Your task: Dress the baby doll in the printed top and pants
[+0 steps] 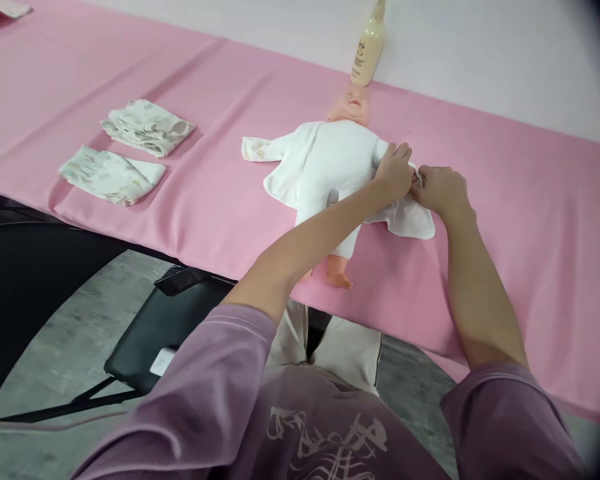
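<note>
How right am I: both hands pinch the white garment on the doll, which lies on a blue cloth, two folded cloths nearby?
Nearly. The head view shows the cloth is pink, not blue. The left hand and right hand do pinch the white garment on the doll, with two folded cloths nearby.

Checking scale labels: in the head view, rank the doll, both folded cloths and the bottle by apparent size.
1. Doll, with its white garment.
2. Nearer folded cloth and farther folded cloth: about alike, so unranked.
3. Bottle, smallest; its top is cut off by the frame edge.
</note>
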Available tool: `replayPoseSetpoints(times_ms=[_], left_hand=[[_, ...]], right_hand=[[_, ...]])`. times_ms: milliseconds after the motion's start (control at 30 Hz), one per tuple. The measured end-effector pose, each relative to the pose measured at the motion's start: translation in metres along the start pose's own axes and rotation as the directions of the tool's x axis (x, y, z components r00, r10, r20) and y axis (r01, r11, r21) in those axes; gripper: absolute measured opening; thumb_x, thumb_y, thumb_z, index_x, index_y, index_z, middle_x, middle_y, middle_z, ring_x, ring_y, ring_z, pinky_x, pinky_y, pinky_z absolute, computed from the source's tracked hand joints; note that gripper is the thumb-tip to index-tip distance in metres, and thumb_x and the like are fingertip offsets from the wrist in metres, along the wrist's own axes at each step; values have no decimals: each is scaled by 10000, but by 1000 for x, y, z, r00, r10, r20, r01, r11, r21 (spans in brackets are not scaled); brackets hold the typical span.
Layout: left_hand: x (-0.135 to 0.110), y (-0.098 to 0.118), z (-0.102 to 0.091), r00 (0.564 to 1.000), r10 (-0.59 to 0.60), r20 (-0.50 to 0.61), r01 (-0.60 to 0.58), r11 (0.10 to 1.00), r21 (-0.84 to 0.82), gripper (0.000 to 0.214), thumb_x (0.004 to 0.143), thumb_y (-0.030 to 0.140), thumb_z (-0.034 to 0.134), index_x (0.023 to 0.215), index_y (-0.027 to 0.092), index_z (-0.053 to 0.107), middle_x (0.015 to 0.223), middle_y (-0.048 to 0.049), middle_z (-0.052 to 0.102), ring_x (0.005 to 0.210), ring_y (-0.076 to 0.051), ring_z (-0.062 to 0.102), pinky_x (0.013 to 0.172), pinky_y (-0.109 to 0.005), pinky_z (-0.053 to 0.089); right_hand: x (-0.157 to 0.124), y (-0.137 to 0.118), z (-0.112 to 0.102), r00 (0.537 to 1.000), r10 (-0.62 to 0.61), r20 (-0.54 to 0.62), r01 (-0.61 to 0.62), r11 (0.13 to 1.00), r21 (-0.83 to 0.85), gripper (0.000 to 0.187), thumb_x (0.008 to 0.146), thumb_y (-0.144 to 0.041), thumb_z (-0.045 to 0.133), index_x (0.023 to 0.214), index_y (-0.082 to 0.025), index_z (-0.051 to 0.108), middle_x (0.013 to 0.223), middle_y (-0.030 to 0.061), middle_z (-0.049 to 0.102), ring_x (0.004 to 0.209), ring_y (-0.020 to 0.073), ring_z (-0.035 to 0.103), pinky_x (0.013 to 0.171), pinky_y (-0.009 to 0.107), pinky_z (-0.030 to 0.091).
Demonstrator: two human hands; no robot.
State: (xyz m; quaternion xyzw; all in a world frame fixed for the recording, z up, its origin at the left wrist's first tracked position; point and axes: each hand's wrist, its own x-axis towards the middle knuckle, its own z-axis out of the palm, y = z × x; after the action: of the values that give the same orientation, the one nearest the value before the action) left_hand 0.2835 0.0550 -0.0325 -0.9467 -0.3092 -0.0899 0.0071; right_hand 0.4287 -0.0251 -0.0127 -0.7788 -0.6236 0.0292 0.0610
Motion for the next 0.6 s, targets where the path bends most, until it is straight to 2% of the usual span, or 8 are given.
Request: replayPoseSetpoints(times_ms=[133, 233, 333, 467, 533, 600], left_hand=[[-1, -5, -4, 999, 22, -31, -22, 1000, -2, 479, 1134, 186, 581, 1470, 148, 922, 1755, -222, 703, 1711, -441, 547, 1495, -635, 375], [-7, -13, -14, 995, 80, -64, -81, 997, -13, 499, 1162, 174, 527, 1485, 134, 905, 1718, -234, 715, 1649, -458, 581, 1413, -654, 442], [-7, -21, -23, 991, 128, -33, -128, 992, 0, 476, 1202, 217, 548, 1545, 120, 863, 1781, -238, 651, 1621, -475, 547, 1331, -666, 485], [-2, -25, -28, 991, 132, 23, -131, 991, -22, 391, 1234, 392, 677, 1511, 209, 883, 1804, -156, 655, 1562, -475, 488, 1300, -666, 485], [-3, -25, -28, 989, 148, 25, -147, 989, -26, 344, 1207, 371, 727, 1460, 224, 908, 1766, -142, 693, 1537, -477, 511, 1303, -667, 477], [-6, -24, -28, 987, 158, 23, -158, 987, -21, 347, 1190, 267, 674, 1425, 214, 924, 1720, -160, 723, 1536, -472, 575, 1318, -679, 473]], right_hand=[[0, 2, 2, 999, 30, 16, -29, 997, -67, 413, 1184, -528, 575, 881, -270, 467, 874, 147, 617, 926, 343, 586, 835, 445, 377], [0, 3, 2, 998, 47, 32, -44, 995, -91, 381, 1168, -532, 603, 917, -269, 488, 955, 162, 676, 935, 338, 596, 823, 442, 368], [1, 2, 1, 997, 55, 50, -52, 997, -51, 367, 1157, -504, 634, 923, -267, 481, 1003, 181, 704, 980, 344, 610, 847, 445, 369], [1, 4, 0, 997, 65, 51, -66, 998, 12, 418, 1145, -549, 647, 892, -276, 455, 942, 163, 681, 1007, 357, 614, 869, 453, 384], [0, 5, -1, 997, 56, 55, -58, 998, 37, 447, 1147, -590, 632, 878, -287, 444, 885, 144, 648, 990, 351, 598, 871, 456, 397], [0, 7, -2, 997, 41, 62, -45, 998, 55, 460, 1147, -604, 626, 870, -296, 426, 838, 129, 615, 960, 338, 567, 873, 460, 398]])
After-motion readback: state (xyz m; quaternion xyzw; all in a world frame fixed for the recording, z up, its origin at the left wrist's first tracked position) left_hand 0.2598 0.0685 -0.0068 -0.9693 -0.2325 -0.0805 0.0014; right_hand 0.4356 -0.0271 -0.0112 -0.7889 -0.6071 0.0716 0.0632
